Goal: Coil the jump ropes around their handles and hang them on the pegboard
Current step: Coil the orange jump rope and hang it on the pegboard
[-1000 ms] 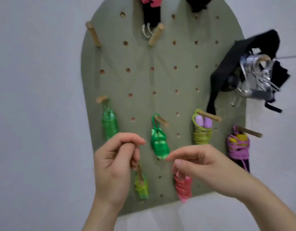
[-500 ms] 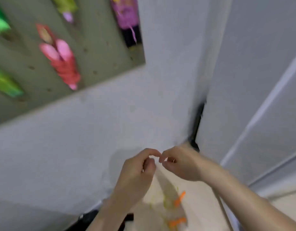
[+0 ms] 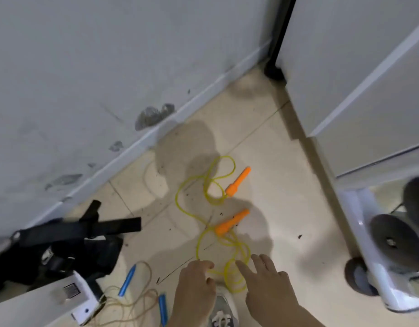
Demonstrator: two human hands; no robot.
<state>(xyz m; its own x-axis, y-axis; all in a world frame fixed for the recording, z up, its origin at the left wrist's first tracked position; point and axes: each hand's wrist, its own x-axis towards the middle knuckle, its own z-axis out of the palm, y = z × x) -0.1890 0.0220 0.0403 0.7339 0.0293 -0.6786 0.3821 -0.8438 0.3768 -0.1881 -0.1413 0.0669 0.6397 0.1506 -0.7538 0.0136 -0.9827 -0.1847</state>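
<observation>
Sprawling jump rope (image 3: pixel 232 221) by left hand (image 3: pixel 194 289)

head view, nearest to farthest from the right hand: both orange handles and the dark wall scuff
1. lower orange handle, just ahead of right hand
2. upper orange handle, farther ahead
3. dark wall scuff, upper left

The left hand (image 3: pixel 195 286) and the right hand (image 3: pixel 266 279) are bare, as are both wrists and the forearms behind them, uncovered all the way to the lower edge of the view, the right one showing at greater length than the left. Between the two forearms shows the front of one shoe (image 3: pixel 224 303), a trainer with a white rounded toe cap, a grey upper behind it, and white laces crossing over the tongue, all somewhat blurred
</observation>
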